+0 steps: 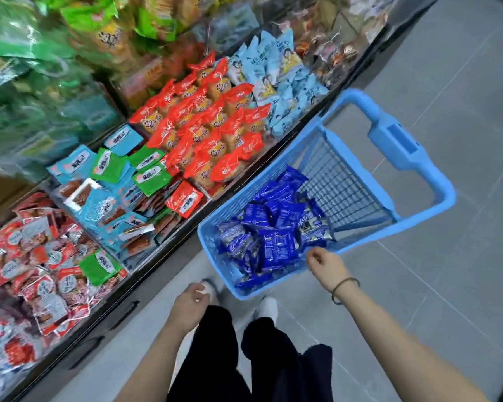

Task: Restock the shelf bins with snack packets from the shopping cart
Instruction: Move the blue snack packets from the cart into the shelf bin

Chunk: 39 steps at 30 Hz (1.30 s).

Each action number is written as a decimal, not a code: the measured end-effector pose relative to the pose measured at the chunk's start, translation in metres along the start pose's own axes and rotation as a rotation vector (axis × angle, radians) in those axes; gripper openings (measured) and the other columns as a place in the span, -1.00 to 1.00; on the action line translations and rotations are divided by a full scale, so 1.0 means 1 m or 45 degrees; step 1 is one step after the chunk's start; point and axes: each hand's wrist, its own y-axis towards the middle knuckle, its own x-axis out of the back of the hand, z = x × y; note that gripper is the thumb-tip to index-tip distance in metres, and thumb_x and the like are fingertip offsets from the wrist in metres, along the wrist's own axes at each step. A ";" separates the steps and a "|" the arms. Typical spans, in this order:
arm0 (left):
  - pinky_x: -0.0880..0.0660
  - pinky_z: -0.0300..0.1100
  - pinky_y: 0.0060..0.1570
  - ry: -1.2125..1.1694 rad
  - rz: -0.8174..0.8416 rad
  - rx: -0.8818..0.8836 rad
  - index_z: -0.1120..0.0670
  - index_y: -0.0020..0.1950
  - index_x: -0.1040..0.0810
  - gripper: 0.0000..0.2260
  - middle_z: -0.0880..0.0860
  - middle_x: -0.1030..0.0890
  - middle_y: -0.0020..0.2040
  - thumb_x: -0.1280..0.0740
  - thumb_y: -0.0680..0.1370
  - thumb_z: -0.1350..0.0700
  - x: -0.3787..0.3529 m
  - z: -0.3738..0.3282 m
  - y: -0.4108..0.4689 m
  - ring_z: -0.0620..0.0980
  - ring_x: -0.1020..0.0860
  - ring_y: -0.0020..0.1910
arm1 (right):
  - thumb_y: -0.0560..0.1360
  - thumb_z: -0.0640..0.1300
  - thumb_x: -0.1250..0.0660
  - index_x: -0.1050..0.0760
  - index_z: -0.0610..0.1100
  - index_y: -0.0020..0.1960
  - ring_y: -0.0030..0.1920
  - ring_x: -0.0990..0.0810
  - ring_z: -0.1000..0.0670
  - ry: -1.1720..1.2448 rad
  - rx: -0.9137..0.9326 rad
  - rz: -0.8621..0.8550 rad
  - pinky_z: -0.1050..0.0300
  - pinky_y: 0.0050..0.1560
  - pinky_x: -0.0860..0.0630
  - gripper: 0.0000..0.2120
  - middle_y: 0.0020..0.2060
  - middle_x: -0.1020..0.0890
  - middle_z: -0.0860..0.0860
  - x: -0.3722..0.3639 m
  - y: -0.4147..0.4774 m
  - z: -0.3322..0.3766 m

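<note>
A light blue shopping cart (pixel 296 158) stands on the floor beside the shelf, holding several dark blue snack packets (pixel 276 233). My right hand (pixel 324 264) hovers at the cart's near right rim, fingers loosely curled, holding nothing. My left hand (pixel 188 306) hangs lower, left of the cart's near corner, fingers loosely curled and empty. The shelf bins (pixel 169 239) run along the left, filled with red packets (pixel 212 126), pale blue packets (pixel 279 79) and green and teal packets (pixel 119 181).
The cart's handle (pixel 401 140) points away to the right. Grey tiled floor (pixel 447 242) opens to the right. More red and white packets (pixel 35 256) fill the near-left bin. Upper shelves hold green bags (pixel 26 82). My legs and white shoes (pixel 269 309) are below the cart.
</note>
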 end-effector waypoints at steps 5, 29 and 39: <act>-0.42 -0.10 0.08 0.094 0.007 0.083 0.13 0.35 -0.35 -0.62 0.16 -0.59 0.14 -0.26 0.59 0.01 -0.010 -0.015 0.055 0.13 -0.55 0.14 | 0.51 -0.05 -0.32 -0.38 -0.24 0.27 0.15 -0.53 -0.15 -0.012 -0.150 0.107 0.10 0.12 -0.42 -0.58 0.15 -0.56 -0.16 -0.040 0.059 0.015; -0.46 -0.14 -0.14 0.345 -0.124 -0.116 0.00 -0.24 -0.44 -0.77 0.00 -0.60 -0.20 -0.30 0.55 -0.07 0.020 -0.045 0.097 0.07 -0.57 -0.14 | 0.51 -0.11 -0.24 -0.47 -0.07 -0.03 -0.28 -0.54 -0.05 1.168 -0.420 0.003 0.18 -0.36 -0.49 -0.92 -0.16 -0.54 -0.09 -0.066 0.085 0.039; -0.50 -0.17 0.03 -0.641 0.228 -0.224 -0.11 -0.02 -0.53 -0.91 -0.15 -0.61 -0.11 -0.34 0.53 -0.08 -0.030 -0.104 0.084 -0.17 -0.58 -0.09 | 0.56 -0.14 -0.03 -0.53 -0.09 -0.19 -0.08 -0.55 -0.06 1.297 -0.195 0.409 0.04 0.04 -0.45 -0.68 -0.16 -0.55 -0.09 -0.074 0.086 0.043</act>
